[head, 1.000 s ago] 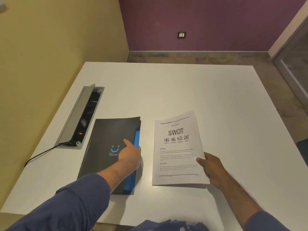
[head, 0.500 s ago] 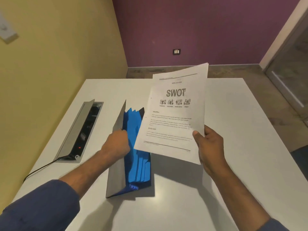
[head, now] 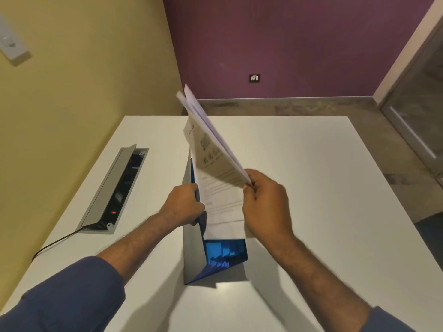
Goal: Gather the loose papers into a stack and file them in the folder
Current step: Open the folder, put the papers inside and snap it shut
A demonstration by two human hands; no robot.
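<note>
A stack of white printed papers [head: 215, 168] stands tilted over the open folder [head: 191, 255], its lower edge down among the blue pockets [head: 225, 252]. My right hand [head: 266, 204] grips the stack's right edge. My left hand [head: 182, 207] holds the folder's grey cover upright, fingers curled over its edge. The folder rests on the white table [head: 311, 188] in front of me. The papers hide most of the folder's inside.
A grey flip-lid cable box [head: 112, 190] with a red light is set into the table at the left, a black cable [head: 55, 243] running off the table's left edge. Yellow wall left, purple wall behind, glass door at right.
The papers rose off the table, then turned edge-on and came down into the folder. My left hand swung the cover open and now holds it upright.
</note>
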